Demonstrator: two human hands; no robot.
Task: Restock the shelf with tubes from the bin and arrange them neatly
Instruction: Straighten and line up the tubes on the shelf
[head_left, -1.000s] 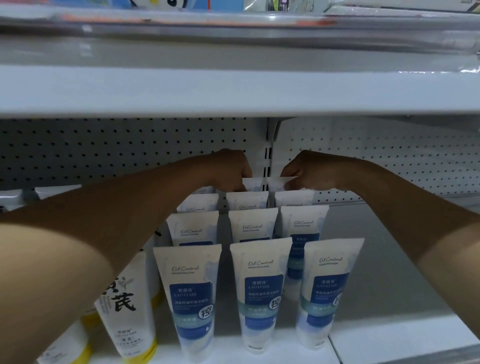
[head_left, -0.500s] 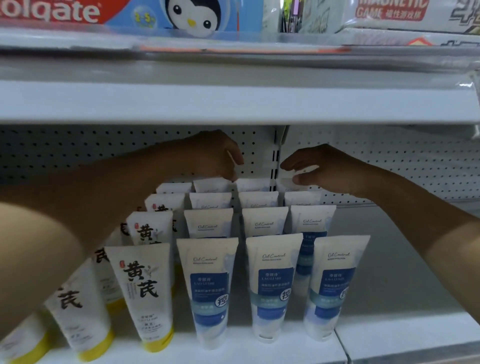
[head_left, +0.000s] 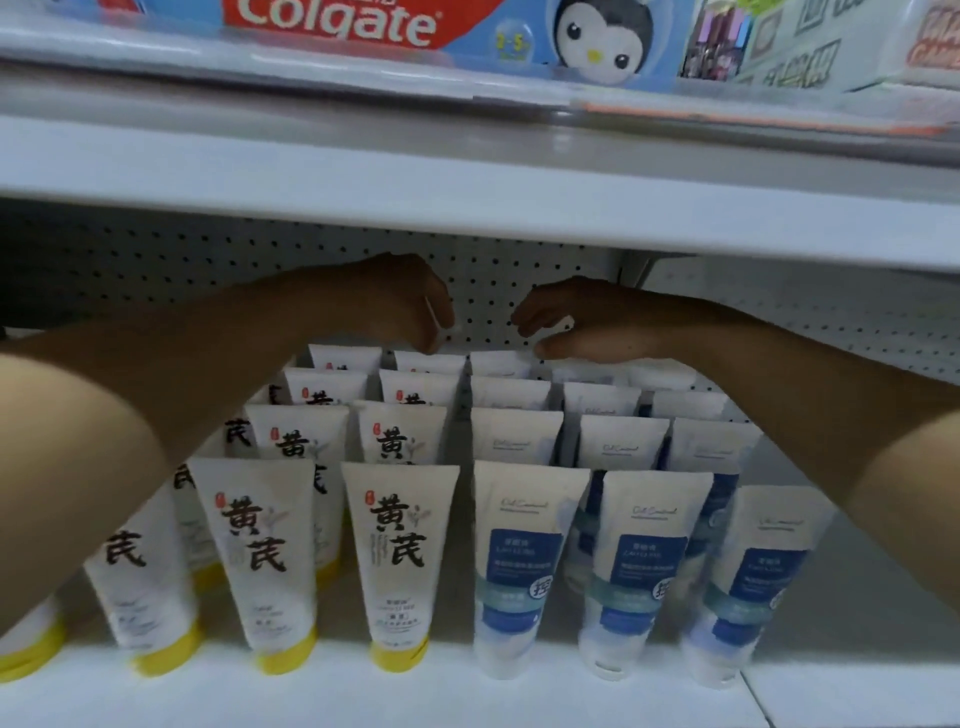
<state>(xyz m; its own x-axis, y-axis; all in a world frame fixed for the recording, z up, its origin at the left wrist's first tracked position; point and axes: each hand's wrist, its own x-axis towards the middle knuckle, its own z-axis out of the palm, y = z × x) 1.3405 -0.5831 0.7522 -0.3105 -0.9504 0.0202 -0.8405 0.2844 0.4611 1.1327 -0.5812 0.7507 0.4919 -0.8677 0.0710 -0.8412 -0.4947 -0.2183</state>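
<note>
White tubes stand cap-down in rows on the white shelf (head_left: 467, 699). The yellow-capped tubes (head_left: 397, 561) with black characters are on the left, and the blue-labelled tubes (head_left: 524, 571) are on the right. My left hand (head_left: 405, 306) hangs at the back of the shelf. Its loosely curled fingertips are just above the rearmost yellow-capped tube (head_left: 428, 359). My right hand (head_left: 576, 325) is beside it, fingers curled, with the thumb at the top edge of the rearmost blue-labelled tube (head_left: 498, 361). Neither hand plainly holds anything. No bin is in view.
The upper shelf board (head_left: 467, 176) overhangs low above my hands. A Colgate box (head_left: 337, 23) and other boxes sit on it. The pegboard back wall (head_left: 156, 270) is right behind my hands. Bare shelf floor (head_left: 862, 613) lies to the right of the blue-labelled tubes.
Both hands let go of the back blue-labelled tubes, lifted, and now sit lower at the back row. The view shifted left, which brought the yellow-capped rows into sight.
</note>
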